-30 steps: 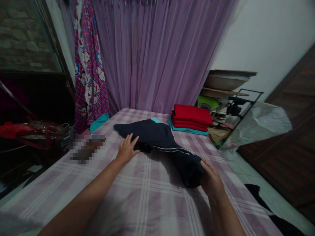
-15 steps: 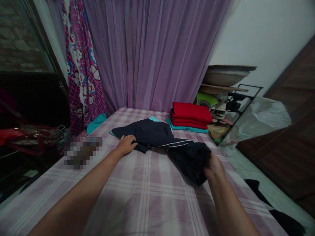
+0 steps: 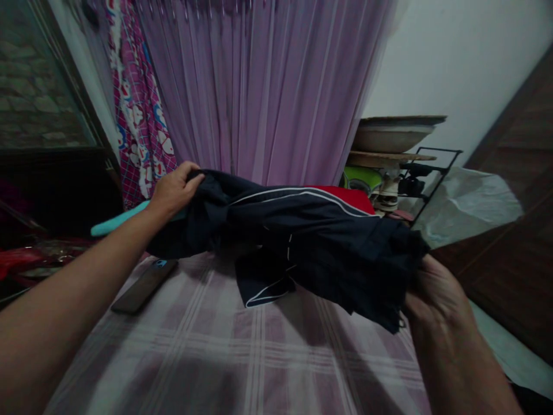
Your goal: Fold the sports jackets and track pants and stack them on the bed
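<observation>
A dark navy garment [image 3: 302,242] with thin white piping and a teal edge hangs in the air above the checked pink bedsheet [image 3: 242,351]. My left hand [image 3: 175,187] is closed on its upper left end. My right hand [image 3: 436,294] grips its bunched right end, lower and nearer to me. A loose flap of the garment droops toward the sheet in the middle.
A dark phone [image 3: 144,285] lies on the sheet at left. Folded red clothes [image 3: 352,196] peek out behind the garment. A purple curtain [image 3: 268,86] hangs at the back, a cluttered metal rack [image 3: 401,167] stands at right, and a dark wooden door [image 3: 510,190] is at far right.
Both hands closed on the navy garment and lifted it off the sheet. The phone at left is now plainly seen.
</observation>
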`<state>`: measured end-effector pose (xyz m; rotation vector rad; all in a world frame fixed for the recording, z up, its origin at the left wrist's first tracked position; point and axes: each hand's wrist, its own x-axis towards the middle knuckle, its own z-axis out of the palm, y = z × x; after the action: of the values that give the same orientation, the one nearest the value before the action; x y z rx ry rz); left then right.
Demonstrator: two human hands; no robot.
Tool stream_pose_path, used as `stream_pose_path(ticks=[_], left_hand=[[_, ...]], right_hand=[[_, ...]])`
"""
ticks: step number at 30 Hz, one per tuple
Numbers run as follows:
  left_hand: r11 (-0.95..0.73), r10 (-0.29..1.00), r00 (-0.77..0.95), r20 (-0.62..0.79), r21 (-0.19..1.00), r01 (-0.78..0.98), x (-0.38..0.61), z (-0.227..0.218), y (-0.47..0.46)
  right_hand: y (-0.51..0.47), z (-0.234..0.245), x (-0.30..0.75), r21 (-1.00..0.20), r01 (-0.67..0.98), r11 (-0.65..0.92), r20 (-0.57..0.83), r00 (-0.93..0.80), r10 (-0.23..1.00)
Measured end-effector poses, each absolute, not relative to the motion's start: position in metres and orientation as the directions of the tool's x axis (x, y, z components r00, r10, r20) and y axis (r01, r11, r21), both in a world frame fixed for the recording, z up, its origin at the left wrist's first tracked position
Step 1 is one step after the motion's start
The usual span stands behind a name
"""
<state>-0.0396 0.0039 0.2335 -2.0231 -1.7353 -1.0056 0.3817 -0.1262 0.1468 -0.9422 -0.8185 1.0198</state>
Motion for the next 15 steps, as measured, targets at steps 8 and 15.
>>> stream_pose_path(ticks=[8,15], left_hand=[[-0.37,0.675,0.303,0.672,-0.047,0.928,0.048,0.198,0.1],[-0.057,0.851,-0.112,0.514,0.301,0.952,-0.021,0.049,0.079]], right_hand=[[-0.045,0.121,0.451,-0.975,-0.169,0.144,-0.053,0.807,0.588],[-0.078,0.026,0.432,-0.919,0.369,0.141,0.347,0.583,0.735]])
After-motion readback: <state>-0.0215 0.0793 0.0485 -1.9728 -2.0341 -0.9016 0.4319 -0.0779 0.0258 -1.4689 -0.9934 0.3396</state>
